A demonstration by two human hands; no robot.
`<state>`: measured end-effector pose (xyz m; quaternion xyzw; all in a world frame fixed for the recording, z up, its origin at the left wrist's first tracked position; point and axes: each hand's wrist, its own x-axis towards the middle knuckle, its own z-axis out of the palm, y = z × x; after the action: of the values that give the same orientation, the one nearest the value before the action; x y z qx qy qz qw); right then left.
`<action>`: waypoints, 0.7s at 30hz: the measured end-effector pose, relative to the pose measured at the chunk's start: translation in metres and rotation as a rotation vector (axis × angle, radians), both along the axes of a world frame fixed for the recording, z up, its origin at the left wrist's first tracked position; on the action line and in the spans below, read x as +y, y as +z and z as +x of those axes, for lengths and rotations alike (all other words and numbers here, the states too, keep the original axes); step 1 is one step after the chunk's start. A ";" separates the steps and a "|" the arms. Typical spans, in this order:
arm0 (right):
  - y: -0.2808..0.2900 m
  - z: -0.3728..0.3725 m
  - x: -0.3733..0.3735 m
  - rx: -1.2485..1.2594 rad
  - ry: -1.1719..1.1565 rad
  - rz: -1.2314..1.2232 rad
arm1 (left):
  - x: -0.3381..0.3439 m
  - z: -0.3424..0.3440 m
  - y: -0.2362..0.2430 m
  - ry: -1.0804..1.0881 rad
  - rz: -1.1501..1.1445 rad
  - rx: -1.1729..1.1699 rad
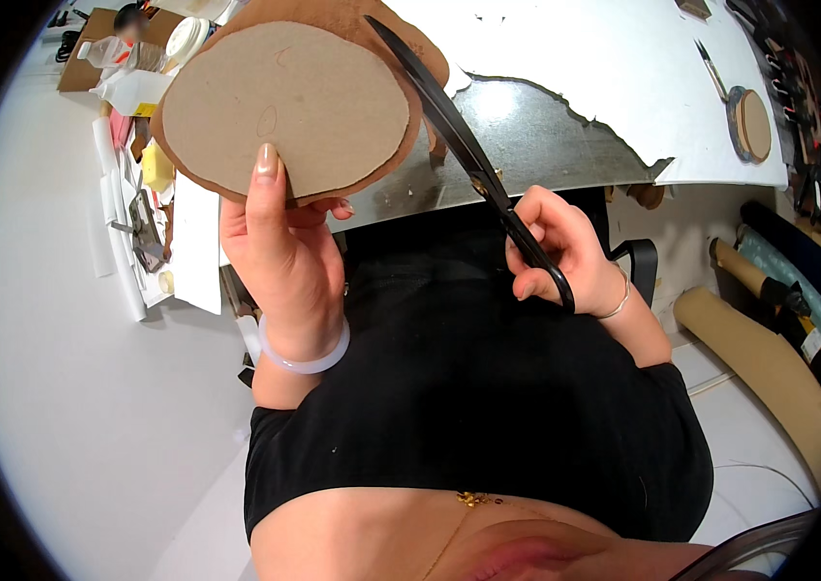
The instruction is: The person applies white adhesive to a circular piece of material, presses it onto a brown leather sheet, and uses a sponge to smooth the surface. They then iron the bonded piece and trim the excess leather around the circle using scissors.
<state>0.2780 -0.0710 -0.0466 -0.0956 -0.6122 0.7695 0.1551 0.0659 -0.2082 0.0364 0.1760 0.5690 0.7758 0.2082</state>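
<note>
My left hand (279, 237) grips an oval piece of beige cardboard (318, 107) together with brown suede-like material (425, 44) behind it, thumb on the front and fingers underneath. A narrow brown border shows around much of the oval, and a wider brown part spreads beyond its top right. Faint pen marks are on the cardboard. My right hand (570, 247) is closed round the handles of long black scissors (464, 145). Their blades point up and left, close together, with the tip over the brown material beside the oval's right edge.
A dark cutting surface (526, 126) lies under torn-edged white sheeting (604, 48). At the right are a brush (711, 70) and a small round piece (752, 124); material rolls (764, 358) lean below. A plastic bottle (124, 53) and a yellow block (155, 168) stand at the left.
</note>
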 end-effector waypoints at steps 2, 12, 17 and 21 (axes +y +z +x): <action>0.000 0.000 0.000 0.006 -0.004 0.017 | 0.000 -0.002 0.000 0.006 0.007 -0.006; -0.005 0.001 -0.002 -0.004 0.001 0.033 | -0.003 -0.005 0.002 0.008 0.101 -0.009; -0.003 0.001 -0.001 0.053 0.066 -0.110 | -0.004 -0.007 0.002 0.008 0.099 -0.017; -0.002 0.001 0.000 0.070 0.082 -0.099 | -0.003 -0.005 0.004 0.009 0.089 -0.035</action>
<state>0.2791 -0.0708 -0.0484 -0.0510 -0.5710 0.8073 0.1400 0.0607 -0.2115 0.0401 0.1690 0.5312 0.8041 0.2068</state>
